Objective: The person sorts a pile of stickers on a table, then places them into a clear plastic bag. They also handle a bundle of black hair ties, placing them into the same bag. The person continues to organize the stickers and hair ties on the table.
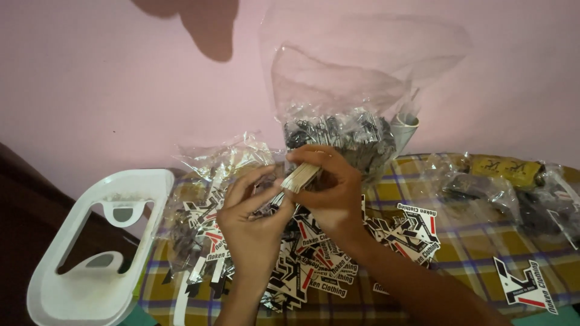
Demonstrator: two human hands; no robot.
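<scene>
A thin stack of cardboard tags [300,177], edge-on, tilted, pinched above loose tags.

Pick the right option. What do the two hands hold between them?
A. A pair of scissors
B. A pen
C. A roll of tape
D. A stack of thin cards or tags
D: the right hand and left hand pinch a pale stack of thin cards above the die-cut stickers on the checked cloth.

Right hand [329,190] gripping tag stack [300,177], left hand [251,220] beside (touching)
</scene>
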